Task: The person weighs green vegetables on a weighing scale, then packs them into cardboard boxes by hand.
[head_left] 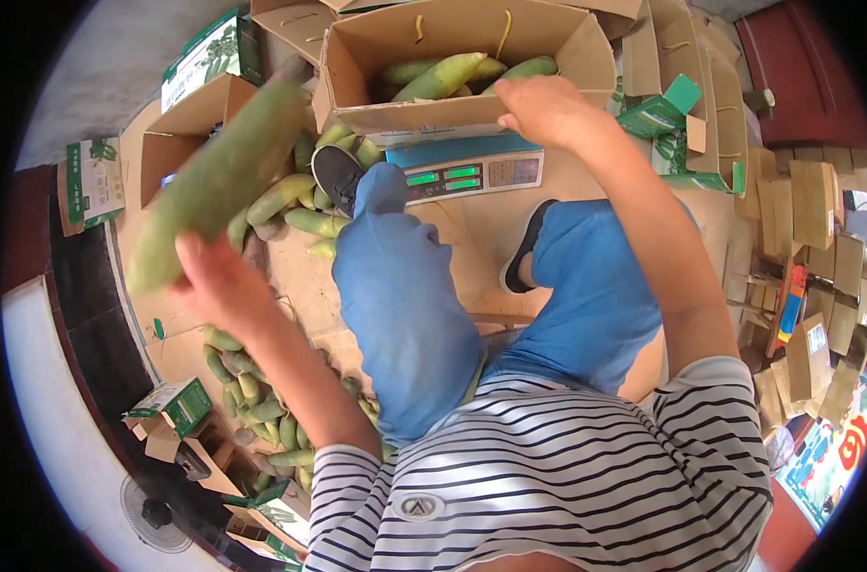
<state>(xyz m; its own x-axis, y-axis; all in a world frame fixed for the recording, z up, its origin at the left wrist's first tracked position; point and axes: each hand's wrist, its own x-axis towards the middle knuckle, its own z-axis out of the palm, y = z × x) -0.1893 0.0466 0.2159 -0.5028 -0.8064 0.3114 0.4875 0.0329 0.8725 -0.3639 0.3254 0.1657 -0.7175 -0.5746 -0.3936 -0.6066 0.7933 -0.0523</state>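
Brown cardboard box (453,43) up far, right hand (546,110) grip pinching its near rim; left hand (222,281) grip wrapped round long green fruit (219,181).

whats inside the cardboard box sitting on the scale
Several long green fruits lie piled in the open brown cardboard box. The right hand rests on the near rim; the near wall hides the bottom and any fruit lower down.
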